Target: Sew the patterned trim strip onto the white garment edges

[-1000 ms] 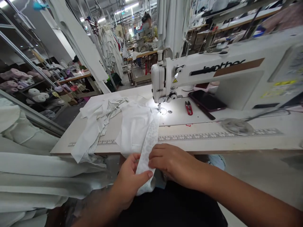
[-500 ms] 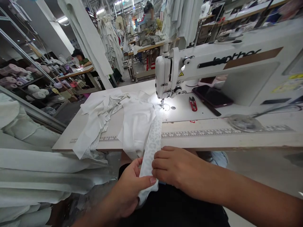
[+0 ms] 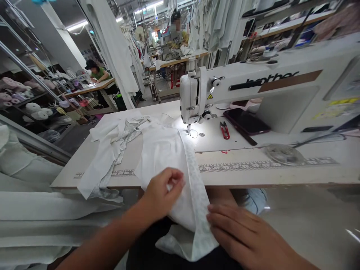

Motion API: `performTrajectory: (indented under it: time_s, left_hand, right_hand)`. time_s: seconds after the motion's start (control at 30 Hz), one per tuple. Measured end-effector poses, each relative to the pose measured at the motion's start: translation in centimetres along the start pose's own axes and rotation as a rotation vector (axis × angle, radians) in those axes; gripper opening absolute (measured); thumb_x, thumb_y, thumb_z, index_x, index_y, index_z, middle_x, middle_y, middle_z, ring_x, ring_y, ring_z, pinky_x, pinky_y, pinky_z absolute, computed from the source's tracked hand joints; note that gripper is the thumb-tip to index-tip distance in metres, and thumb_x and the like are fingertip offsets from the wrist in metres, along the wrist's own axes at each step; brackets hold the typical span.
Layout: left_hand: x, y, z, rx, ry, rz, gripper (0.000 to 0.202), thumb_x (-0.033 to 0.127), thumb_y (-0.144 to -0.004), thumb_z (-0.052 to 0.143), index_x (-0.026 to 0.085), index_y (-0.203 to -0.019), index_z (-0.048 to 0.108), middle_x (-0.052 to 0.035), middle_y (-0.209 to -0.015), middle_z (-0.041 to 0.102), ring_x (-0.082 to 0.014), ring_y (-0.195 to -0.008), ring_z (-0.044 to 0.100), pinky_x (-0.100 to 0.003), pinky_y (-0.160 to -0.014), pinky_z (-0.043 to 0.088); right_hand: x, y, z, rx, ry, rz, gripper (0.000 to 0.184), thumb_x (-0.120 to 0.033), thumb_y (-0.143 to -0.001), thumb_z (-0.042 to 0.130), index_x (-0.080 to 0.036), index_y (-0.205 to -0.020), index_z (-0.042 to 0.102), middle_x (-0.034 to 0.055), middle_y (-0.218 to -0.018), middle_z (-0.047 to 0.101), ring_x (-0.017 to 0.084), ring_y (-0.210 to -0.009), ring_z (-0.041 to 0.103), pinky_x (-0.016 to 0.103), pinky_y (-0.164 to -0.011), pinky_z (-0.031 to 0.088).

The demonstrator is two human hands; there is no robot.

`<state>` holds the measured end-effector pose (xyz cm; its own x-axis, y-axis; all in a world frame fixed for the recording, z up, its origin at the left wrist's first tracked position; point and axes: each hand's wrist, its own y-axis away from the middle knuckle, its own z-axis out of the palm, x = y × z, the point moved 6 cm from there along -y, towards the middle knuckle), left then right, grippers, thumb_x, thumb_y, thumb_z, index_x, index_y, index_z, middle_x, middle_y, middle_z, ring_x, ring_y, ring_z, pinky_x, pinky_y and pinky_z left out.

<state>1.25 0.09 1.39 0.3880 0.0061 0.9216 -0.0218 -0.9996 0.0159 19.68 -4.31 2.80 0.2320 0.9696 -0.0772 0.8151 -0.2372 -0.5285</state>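
Left hand (image 3: 165,191) and right hand (image 3: 242,236): bare skin, both in view. Left forearm (image 3: 112,228): bare and slim, tapering toward the wrist, uncovered down to the lower frame edge. Fingers of the right hand (image 3: 222,221): long and slender, soft at the edges, nail detail unreadable. Dark garment (image 3: 143,247): near-black, matt and plain across the lap, with no legible marking. Cut, fastenings and garment type hidden, so not determinable from this view.
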Motion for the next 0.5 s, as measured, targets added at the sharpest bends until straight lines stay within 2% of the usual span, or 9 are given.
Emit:
performTrajectory:
  time_s: [0.03, 0.1, 0.17, 0.23, 0.3, 0.37, 0.43, 0.5]
  left_hand:
    - [0.3, -1.9, -0.2, 0.027, -0.176, 0.102, 0.026, 0.033, -0.089, 0.054, 0.019, -0.109, 0.062, -0.0106, -0.113, 0.065, -0.0238, -0.107, 0.059, -0.039, -0.096, 0.045]
    - [0.0, -5.4, -0.2, -0.028, -0.488, 0.189, 0.039, 0.035, -0.091, 0.049, 0.018, -0.126, 0.055, -0.0131, -0.14, 0.05, -0.0289, -0.132, 0.042, -0.049, -0.111, 0.031]
    - [-1.1, -8.0, -0.7, -0.126, -0.743, 0.164, 0.051, 0.042, -0.094, 0.044, 0.02, -0.139, 0.043, -0.0113, -0.153, 0.032, -0.0316, -0.144, 0.022, -0.059, -0.114, 0.015]
    - [-2.3, -9.4, -2.2, -0.178, -0.911, 0.091, 0.054, 0.048, -0.095, 0.037, 0.024, -0.145, 0.034, -0.0083, -0.157, 0.023, -0.0328, -0.146, 0.013, -0.067, -0.111, 0.007]
    - [-3.0, -9.9, -4.1, -0.158, -0.991, 0.024, 0.052, 0.047, -0.097, 0.032, 0.028, -0.145, 0.032, -0.0064, -0.157, 0.023, -0.033, -0.145, 0.015, -0.071, -0.108, 0.009]
    - [-2.8, -10.1, -5.4, -0.06, -1.061, -0.013, 0.045, 0.042, -0.097, 0.034, 0.028, -0.139, 0.043, -0.0069, -0.154, 0.03, -0.0347, -0.144, 0.019, -0.072, -0.107, 0.011]
    - [-1.5, -10.5, -4.9, 0.033, -1.095, 0.06, 0.036, 0.033, -0.096, 0.039, 0.022, -0.124, 0.058, -0.01, -0.149, 0.04, -0.0358, -0.141, 0.027, -0.07, -0.108, 0.012]
    - [0.1, -11.3, -2.8, 0.055, -1.068, 0.197, 0.031, 0.024, -0.094, 0.039, 0.018, -0.113, 0.063, -0.0114, -0.141, 0.05, -0.0313, -0.135, 0.038, -0.062, -0.112, 0.016]
  right_hand:
    - [0.1, 1.2, 0.7, 0.015, 0.004, 0.016, 0.028, -0.022, -0.098, 0.038, -0.02, -0.106, 0.066, 0.008, -0.105, 0.072, 0.019, -0.116, 0.058, 0.032, -0.094, 0.05]
    - [0.4, 3.0, 1.8, 0.095, 0.024, 0.076, 0.027, -0.023, -0.098, 0.04, -0.019, -0.099, 0.066, 0.0077, -0.101, 0.073, 0.019, -0.112, 0.061, 0.028, -0.089, 0.054]
    - [0.4, 3.5, 2.7, 0.158, 0.05, 0.121, 0.025, -0.019, -0.097, 0.041, -0.019, -0.097, 0.066, 0.0061, -0.1, 0.074, 0.018, -0.11, 0.063, 0.027, -0.088, 0.055]
    - [0.2, 3.1, 3.3, 0.197, 0.057, 0.14, 0.023, -0.014, -0.096, 0.043, -0.02, -0.095, 0.066, 0.0038, -0.1, 0.074, 0.018, -0.108, 0.064, 0.027, -0.09, 0.054]
    - [-0.1, 2.0, 3.2, 0.24, 0.024, 0.144, 0.024, -0.012, -0.096, 0.043, -0.021, -0.092, 0.065, 0.0013, -0.097, 0.074, 0.016, -0.105, 0.065, 0.027, -0.094, 0.052]
    - [-0.1, 0.9, 2.9, 0.233, -0.032, 0.131, 0.027, -0.011, -0.097, 0.041, -0.021, -0.089, 0.064, -0.0009, -0.095, 0.074, 0.014, -0.102, 0.066, 0.028, -0.098, 0.05]
    - [0.1, 0.0, 2.7, 0.155, -0.091, 0.121, 0.028, -0.011, -0.096, 0.04, -0.022, -0.088, 0.063, -0.0018, -0.096, 0.074, 0.014, -0.102, 0.066, 0.029, -0.102, 0.047]
    - [0.3, -0.6, 2.6, 0.085, -0.146, 0.104, 0.025, -0.012, -0.096, 0.041, -0.023, -0.088, 0.063, -0.0011, -0.097, 0.074, 0.014, -0.103, 0.065, 0.029, -0.104, 0.044]
